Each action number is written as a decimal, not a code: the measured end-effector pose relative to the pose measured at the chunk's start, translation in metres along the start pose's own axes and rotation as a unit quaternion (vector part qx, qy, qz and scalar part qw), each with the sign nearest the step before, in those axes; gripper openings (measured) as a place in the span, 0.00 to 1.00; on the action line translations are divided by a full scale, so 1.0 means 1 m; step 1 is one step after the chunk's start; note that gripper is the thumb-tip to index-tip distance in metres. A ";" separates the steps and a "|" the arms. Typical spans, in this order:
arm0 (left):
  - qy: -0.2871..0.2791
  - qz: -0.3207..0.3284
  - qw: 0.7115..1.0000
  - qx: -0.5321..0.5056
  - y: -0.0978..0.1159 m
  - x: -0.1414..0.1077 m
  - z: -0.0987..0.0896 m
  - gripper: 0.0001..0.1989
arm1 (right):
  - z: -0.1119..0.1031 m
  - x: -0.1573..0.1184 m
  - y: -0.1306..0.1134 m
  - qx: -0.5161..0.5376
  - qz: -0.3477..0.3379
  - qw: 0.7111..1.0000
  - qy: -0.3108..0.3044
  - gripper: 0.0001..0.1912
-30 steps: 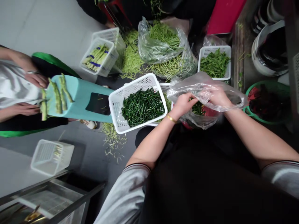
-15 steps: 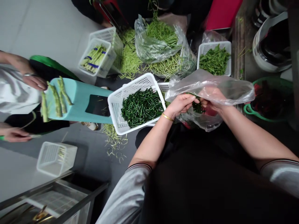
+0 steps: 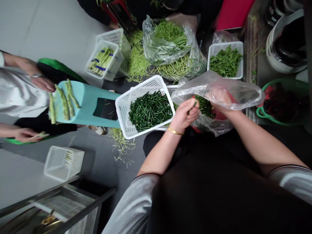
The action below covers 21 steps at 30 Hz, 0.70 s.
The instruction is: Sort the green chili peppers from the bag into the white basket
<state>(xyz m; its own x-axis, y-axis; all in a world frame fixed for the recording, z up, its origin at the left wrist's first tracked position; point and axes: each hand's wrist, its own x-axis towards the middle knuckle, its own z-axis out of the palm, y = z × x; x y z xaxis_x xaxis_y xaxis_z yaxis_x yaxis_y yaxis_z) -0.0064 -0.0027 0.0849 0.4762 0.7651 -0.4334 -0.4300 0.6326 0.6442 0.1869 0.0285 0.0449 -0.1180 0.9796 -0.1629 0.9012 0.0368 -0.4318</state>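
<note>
My left hand, a gold bangle at its wrist, is closed round a bit of dark green pepper between the basket and the bag. My right hand lies behind the clear plastic of a bag; its fingers are partly hidden, and what they hold cannot be made out. Dark green peppers and something red show in the bag's mouth. Left of my hands, a white basket holds a heap of slim green peppers.
A person's hands are at left by a turquoise stool bearing green stalks. Beyond my hands are a bag of greens, a basket of leaves and a stalk basket. A green colander stands at right.
My left hand has drawn back from my right hand and the bag's mouth, slightly left and down, fingers closed. The co-worker's lower hand has shifted right, holding a thin stalk piece.
</note>
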 end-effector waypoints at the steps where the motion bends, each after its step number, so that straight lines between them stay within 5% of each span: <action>1: 0.011 0.018 0.999 0.031 0.012 -0.009 -0.017 0.13 | 0.000 -0.002 0.007 -0.022 -0.005 0.999 -0.033 0.17; 3: 0.052 0.050 0.991 0.109 0.038 -0.021 -0.064 0.11 | -0.002 -0.008 0.015 -0.070 0.004 0.994 -0.089 0.20; 5: 0.166 0.061 0.961 0.212 0.063 -0.024 -0.121 0.07 | -0.004 -0.018 0.014 -0.102 -0.011 0.986 -0.131 0.25; 7: 0.285 0.044 0.896 0.337 0.083 -0.022 -0.169 0.06 | -0.001 -0.030 0.006 -0.100 -0.051 0.980 -0.164 0.27; 9: 0.357 0.050 0.822 0.440 0.095 -0.019 -0.194 0.05 | 0.005 -0.043 -0.005 -0.088 -0.088 0.970 -0.207 0.27; 11: 0.383 0.098 0.754 0.525 0.095 -0.021 -0.188 0.15 | 0.013 -0.059 -0.017 -0.086 -0.103 0.961 -0.240 0.29; 14: 0.319 0.192 0.699 0.611 0.063 -0.035 -0.137 0.29 | 0.021 -0.086 -0.034 -0.080 -0.117 0.959 -0.247 0.33; 18: 0.193 0.113 0.781 0.583 -0.016 -0.043 -0.067 0.38 | 0.033 -0.121 -0.049 -0.038 -0.146 0.956 -0.252 0.36; 21: 0.173 0.105 0.801 0.563 -0.051 -0.035 -0.055 0.29 | 0.046 -0.137 -0.045 -0.019 -0.178 0.950 -0.255 0.40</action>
<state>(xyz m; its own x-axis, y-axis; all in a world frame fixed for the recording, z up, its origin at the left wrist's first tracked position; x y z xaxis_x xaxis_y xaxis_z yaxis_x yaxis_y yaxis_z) -0.0436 -0.0555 0.0327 0.1599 0.9513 -0.2635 0.5849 0.1237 0.8016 0.1437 -0.1160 0.0460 -0.5968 0.6812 -0.4241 0.7789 0.3649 -0.5101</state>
